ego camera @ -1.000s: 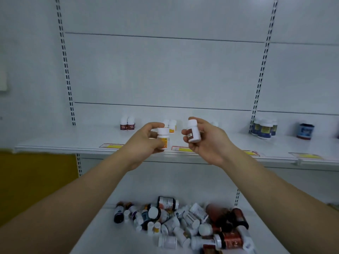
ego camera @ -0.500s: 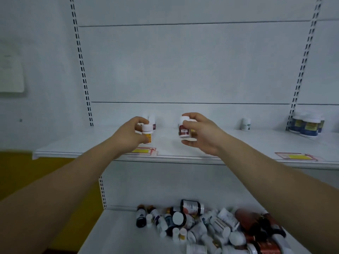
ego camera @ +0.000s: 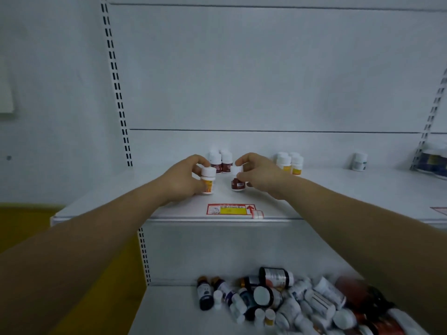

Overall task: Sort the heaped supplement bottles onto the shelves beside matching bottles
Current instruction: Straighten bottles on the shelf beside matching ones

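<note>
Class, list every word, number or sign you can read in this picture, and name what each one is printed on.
Red upward arrow: on the red-and-yellow shelf-edge tag; its wording is blurred.
Yellow-labelled white bottle in the left hand: print unreadable.
Dark-red-labelled white bottle in the right hand: print unreadable.
Shelved bottles and the heaped bottles: labels too small or blurred.
No text reads.

**Both arms extended, both hands gripping**

Left arm comes in from the lower left, bare forearm stretched forward and up. Left hand sits palm inward, fingers curled, thumb and forefinger pinching at the top. Right arm comes in from the lower right, also bare and extended. Right hand is turned knuckles up, fingers curled, fingertips pinching downward. Hands are near each other, not touching, wrists roughly level.
</note>
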The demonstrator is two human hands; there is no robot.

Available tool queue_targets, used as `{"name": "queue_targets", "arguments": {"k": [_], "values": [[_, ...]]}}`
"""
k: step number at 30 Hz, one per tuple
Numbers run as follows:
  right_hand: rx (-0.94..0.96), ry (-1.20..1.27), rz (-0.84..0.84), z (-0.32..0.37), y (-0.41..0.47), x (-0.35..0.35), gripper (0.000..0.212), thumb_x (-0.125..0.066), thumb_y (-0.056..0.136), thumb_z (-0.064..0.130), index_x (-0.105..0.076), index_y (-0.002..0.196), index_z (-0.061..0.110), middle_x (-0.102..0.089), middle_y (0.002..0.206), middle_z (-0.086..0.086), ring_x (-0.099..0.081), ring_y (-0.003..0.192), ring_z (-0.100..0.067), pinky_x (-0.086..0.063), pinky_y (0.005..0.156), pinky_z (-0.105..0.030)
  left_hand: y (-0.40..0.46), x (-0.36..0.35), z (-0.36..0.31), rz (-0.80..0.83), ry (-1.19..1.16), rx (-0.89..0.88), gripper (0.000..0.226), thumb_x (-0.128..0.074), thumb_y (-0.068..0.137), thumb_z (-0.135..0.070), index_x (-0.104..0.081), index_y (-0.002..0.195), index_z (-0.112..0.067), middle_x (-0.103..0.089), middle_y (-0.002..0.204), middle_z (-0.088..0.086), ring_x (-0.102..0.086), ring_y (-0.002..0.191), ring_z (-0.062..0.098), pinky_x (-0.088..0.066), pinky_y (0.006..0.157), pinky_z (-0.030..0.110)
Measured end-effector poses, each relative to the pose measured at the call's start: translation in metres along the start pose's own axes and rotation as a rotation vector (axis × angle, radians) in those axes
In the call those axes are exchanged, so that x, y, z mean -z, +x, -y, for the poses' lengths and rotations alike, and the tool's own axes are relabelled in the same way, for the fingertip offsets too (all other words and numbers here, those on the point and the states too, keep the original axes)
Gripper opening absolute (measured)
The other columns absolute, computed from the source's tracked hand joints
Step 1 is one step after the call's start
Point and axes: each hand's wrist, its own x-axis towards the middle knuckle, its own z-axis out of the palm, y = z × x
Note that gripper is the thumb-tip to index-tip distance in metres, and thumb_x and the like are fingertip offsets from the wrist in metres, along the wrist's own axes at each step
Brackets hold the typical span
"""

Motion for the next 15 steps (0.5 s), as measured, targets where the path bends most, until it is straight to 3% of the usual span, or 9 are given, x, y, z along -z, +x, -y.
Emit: {"name": "queue_targets", "arguments": {"k": [4, 10, 15], "values": [[0.080, -0.147, 0.005, 0.001, 0.023, -0.013, 0.027, -0.062, 0.090, 0.013, -0.051, 0.113, 0.020, -0.057, 0.103, -0.004, -0.057, 0.088, -0.020, -0.048, 0.077, -0.027, 0.005, -0.003, 0.007, -0.014, -0.006, 0.002, 0.044, -0.070, 0.081, -0.010, -0.048, 0.113, -0.031, -0.053, 0.104, -0.008, -0.058, 0.084, 0.014, -0.047, 0.070, 0.023], [0.176, -0.417, -0.030, -0.001, 0.052, -0.024, 0.029, -0.057, 0.092, 0.019, -0.048, 0.120, 0.017, -0.061, 0.105, -0.009, -0.054, 0.088, -0.021, -0.039, 0.075, -0.027, 0.012, -0.003, 0.014, -0.018, 0.018, -0.003, 0.042, -0.070, 0.083, -0.016, -0.046, 0.113, -0.033, -0.054, 0.110, -0.006, -0.060, 0.088, 0.014, -0.045, 0.074, 0.024], [0.220, -0.441, -0.057, 0.001, 0.058, -0.035, 0.030, -0.058, 0.091, 0.022, -0.049, 0.120, 0.016, -0.058, 0.102, -0.005, -0.051, 0.088, -0.021, -0.038, 0.075, -0.027, 0.013, -0.001, 0.018, -0.018, 0.045, -0.018, 0.041, -0.069, 0.084, -0.018, -0.044, 0.113, -0.033, -0.052, 0.113, -0.005, -0.060, 0.087, 0.015, -0.044, 0.077, 0.025]]}}
